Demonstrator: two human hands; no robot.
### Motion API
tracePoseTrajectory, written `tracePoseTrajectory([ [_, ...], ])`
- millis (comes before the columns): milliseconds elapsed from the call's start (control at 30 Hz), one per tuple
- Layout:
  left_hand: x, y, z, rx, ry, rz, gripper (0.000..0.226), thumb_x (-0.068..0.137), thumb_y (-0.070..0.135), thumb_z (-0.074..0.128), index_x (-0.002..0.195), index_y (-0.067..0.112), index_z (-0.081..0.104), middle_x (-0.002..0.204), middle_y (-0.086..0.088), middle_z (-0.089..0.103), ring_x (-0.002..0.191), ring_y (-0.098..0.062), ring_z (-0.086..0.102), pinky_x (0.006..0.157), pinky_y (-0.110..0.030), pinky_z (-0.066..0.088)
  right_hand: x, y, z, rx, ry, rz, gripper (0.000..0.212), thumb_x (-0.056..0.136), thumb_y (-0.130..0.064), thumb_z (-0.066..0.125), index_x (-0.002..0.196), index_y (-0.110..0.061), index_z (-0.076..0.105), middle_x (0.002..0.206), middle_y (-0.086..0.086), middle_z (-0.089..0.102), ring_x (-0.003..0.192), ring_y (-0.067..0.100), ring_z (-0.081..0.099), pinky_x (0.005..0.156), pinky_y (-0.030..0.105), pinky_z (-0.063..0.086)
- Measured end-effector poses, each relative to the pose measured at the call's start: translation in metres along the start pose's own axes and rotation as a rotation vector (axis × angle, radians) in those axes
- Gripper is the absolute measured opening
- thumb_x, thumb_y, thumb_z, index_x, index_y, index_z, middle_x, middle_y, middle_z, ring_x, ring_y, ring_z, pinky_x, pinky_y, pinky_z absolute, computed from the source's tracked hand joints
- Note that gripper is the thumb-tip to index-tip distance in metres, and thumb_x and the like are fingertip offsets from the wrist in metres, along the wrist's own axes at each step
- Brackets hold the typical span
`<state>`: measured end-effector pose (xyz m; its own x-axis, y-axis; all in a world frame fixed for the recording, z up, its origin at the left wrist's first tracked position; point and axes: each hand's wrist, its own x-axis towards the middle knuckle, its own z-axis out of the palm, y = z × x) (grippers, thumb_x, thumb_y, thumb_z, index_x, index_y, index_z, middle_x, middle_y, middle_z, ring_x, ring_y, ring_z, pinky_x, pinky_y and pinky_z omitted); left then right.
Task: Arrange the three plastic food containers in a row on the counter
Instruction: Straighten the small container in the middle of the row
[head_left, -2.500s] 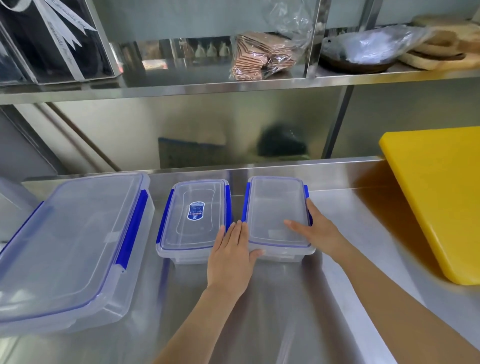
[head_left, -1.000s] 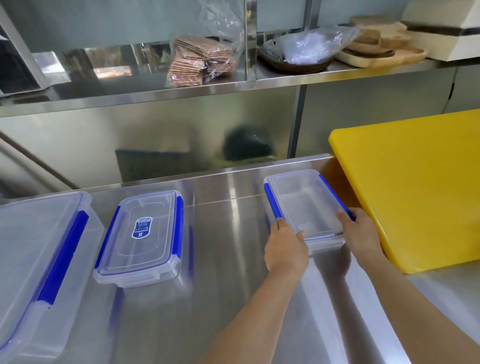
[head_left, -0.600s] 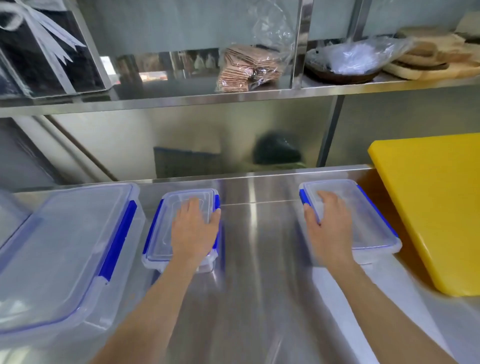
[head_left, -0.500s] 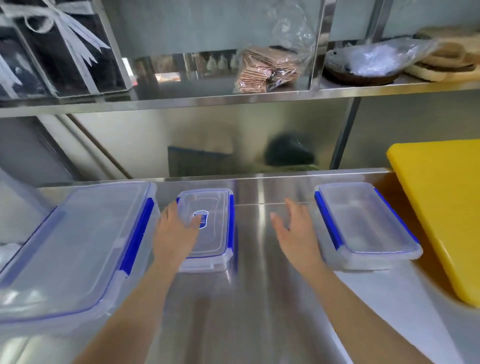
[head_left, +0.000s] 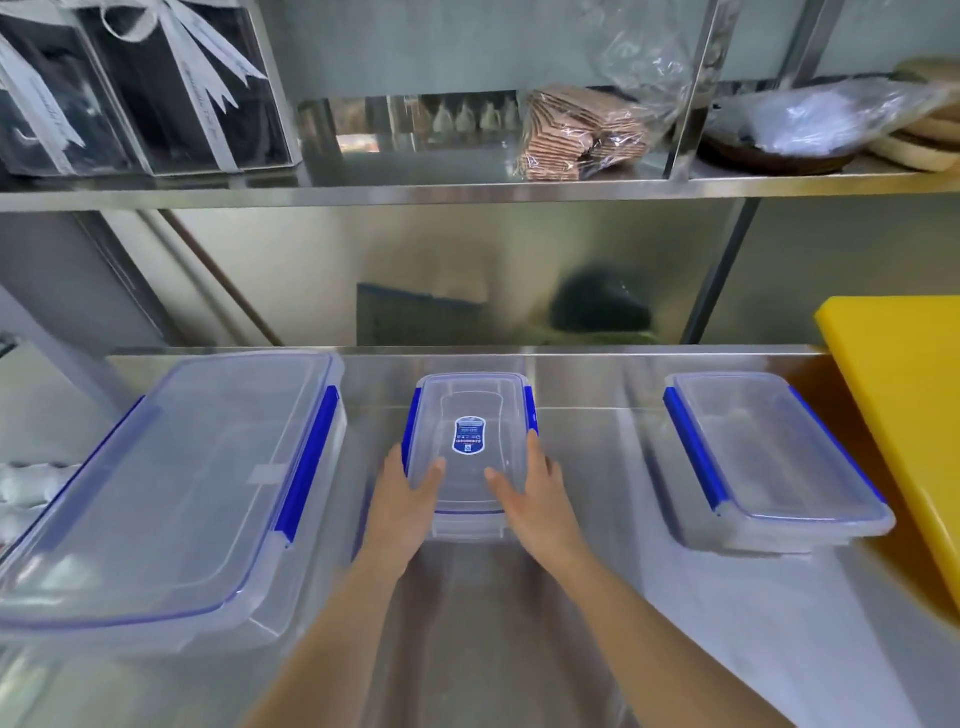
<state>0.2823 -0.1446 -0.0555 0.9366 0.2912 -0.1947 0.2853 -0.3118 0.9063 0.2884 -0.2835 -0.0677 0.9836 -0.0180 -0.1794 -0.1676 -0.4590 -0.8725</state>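
Three clear plastic containers with blue clips stand on the steel counter (head_left: 587, 597). The large container (head_left: 171, 483) is at the left. The small container with a blue label (head_left: 470, 447) is in the middle, and an unlabelled small container (head_left: 769, 457) sits at the right. My left hand (head_left: 402, 501) grips the labelled container's near left corner, thumb on the lid. My right hand (head_left: 537, 496) grips its near right corner the same way.
A thick yellow cutting board (head_left: 904, 415) lies at the right edge, close to the right container. A steel shelf (head_left: 467, 189) above holds dark gift boxes (head_left: 130, 93), a bag of brown wafers (head_left: 582, 130) and wrapped dishes (head_left: 810, 124).
The right container was set down beside the yellow board and released. Both hands then went to the labelled container, which now sits mid-counter, away from the large one.
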Motion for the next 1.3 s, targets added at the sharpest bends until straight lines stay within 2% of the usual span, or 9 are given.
tracePoseTrajectory([
  [167,-0.002,0.008,0.024,0.005,-0.036,0.026,0.05,0.086,0.043,0.056,0.13,0.023,0.041,0.125,-0.003,0.058,0.111,-0.022,0.058,0.096,-0.049,0.051,0.007,0.018,-0.027,0.024,0.035,-0.061,0.069,0.088,-0.045,0.051,0.146,-0.031,0.016,0.141,0.001,0.041,0.11,0.008,0.039,0.09,0.026,0.035],
  [567,-0.006,0.002,0.032,0.154,0.005,-0.011,0.057,0.089,0.048,0.048,0.135,0.018,0.034,0.13,-0.006,0.052,0.112,-0.024,0.056,0.093,-0.047,0.053,0.0,0.023,-0.031,-0.072,-0.019,-0.061,0.07,0.09,-0.05,0.044,0.147,-0.033,0.006,0.146,0.004,0.032,0.122,0.017,0.044,0.094,0.033,0.043],
  [667,-0.003,0.01,0.031,0.336,-0.018,-0.028,0.067,0.089,0.052,0.043,0.142,0.016,0.024,0.14,-0.009,0.042,0.122,-0.028,0.05,0.099,-0.046,0.049,0.003,0.017,-0.04,-0.355,-0.003,0.009,0.073,0.089,-0.056,0.039,0.148,-0.026,0.006,0.148,0.007,0.029,0.128,0.025,0.041,0.102,0.041,0.04],
  [767,-0.005,0.029,0.01,0.47,-0.002,0.069,0.066,0.09,0.048,0.047,0.143,0.016,0.026,0.148,-0.008,0.035,0.131,-0.028,0.042,0.103,-0.042,0.041,-0.004,-0.001,-0.045,-0.627,0.181,-0.098,0.061,0.091,-0.046,0.045,0.141,-0.016,0.025,0.144,0.008,0.037,0.128,0.025,0.04,0.104,0.037,0.037],
  [867,-0.007,0.047,-0.045,0.41,0.152,0.185,0.048,0.092,0.039,0.049,0.133,0.015,0.046,0.139,-0.007,0.051,0.125,-0.026,0.049,0.103,-0.039,0.039,-0.017,-0.035,-0.027,-0.504,0.224,-0.245,0.039,0.092,-0.029,0.049,0.127,-0.012,0.044,0.13,0.006,0.052,0.11,0.024,0.052,0.091,0.034,0.046],
  [967,-0.004,0.042,-0.117,0.466,0.381,0.274,0.037,0.093,0.031,0.05,0.123,0.009,0.055,0.126,-0.013,0.061,0.115,-0.034,0.054,0.101,-0.043,0.039,-0.032,-0.067,0.008,-0.286,0.066,-0.225,0.032,0.093,-0.029,0.047,0.12,-0.011,0.05,0.113,0.006,0.062,0.099,0.024,0.059,0.081,0.033,0.046],
  [1067,-0.003,0.015,-0.187,0.659,0.555,0.116,0.046,0.09,0.037,0.052,0.126,0.009,0.051,0.129,-0.021,0.055,0.12,-0.042,0.046,0.104,-0.051,0.031,-0.042,-0.085,0.05,-0.107,-0.119,-0.158,0.042,0.091,-0.039,0.049,0.124,-0.013,0.049,0.099,0.002,0.061,0.092,0.02,0.059,0.081,0.031,0.046],
  [1167,-0.007,-0.022,-0.24,0.668,0.568,-0.131,0.061,0.085,0.052,0.052,0.134,0.017,0.043,0.14,-0.022,0.043,0.13,-0.044,0.034,0.108,-0.054,0.022,-0.047,-0.099,0.09,-0.005,-0.274,-0.043,0.052,0.085,-0.05,0.051,0.123,-0.014,0.046,0.107,0.005,0.061,0.081,0.02,0.06,0.072,0.04,0.056],
  [1300,-0.013,-0.058,-0.266,0.406,0.439,-0.246,0.065,0.087,0.049,0.054,0.141,0.018,0.034,0.141,-0.026,0.041,0.127,-0.046,0.039,0.106,-0.053,0.03,-0.052,-0.113,0.128,0.165,-0.397,0.078,0.053,0.081,-0.052,0.057,0.119,-0.018,0.041,0.116,0.006,0.058,0.092,0.023,0.062,0.048,0.028,0.054],
])
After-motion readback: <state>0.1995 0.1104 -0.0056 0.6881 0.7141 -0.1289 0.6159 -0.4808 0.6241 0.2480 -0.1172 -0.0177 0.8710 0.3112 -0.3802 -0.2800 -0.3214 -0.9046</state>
